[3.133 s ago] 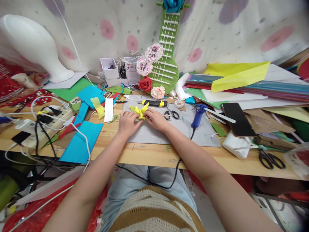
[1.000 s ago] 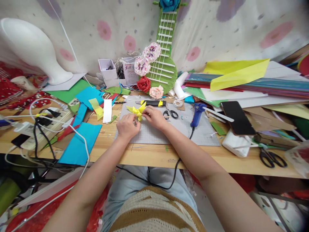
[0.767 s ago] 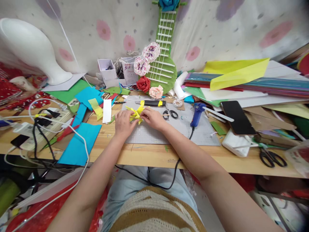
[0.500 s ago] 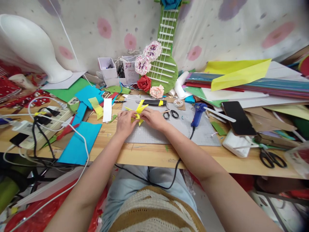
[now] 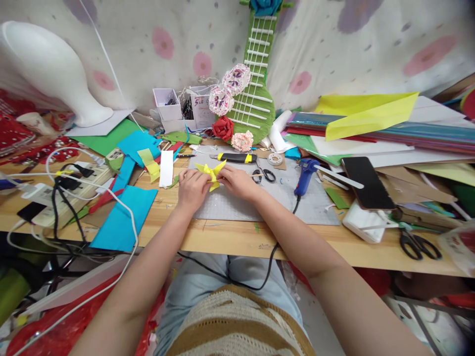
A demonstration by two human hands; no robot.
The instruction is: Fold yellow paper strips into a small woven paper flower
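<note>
Between my hands, over the grey cutting mat [image 5: 226, 212], is a yellow paper flower [image 5: 210, 171] with pointed petals. My left hand [image 5: 193, 188] pinches it from the left, its fingertips partly covered by the petals. On the other side, my right hand [image 5: 234, 181] has closed its fingers on a right-hand petal. Just behind the flower lies a black and yellow utility knife [image 5: 237, 157]. Small black-handled scissors [image 5: 264, 175] rest to the right of my right hand.
A blue glue gun [image 5: 306, 177] lies on the mat's right side, its cord trailing over the table edge. Further right are a phone [image 5: 367, 183] and larger scissors [image 5: 418, 244]. Blue paper [image 5: 124, 217] and a power strip [image 5: 79, 185] lie left. A green guitar-shaped piece [image 5: 256, 106] stands behind.
The yellow flower has turned in my fingers, and its petals now point differently and look more spread. Both hands stay in nearly the same place, still gripping it.
</note>
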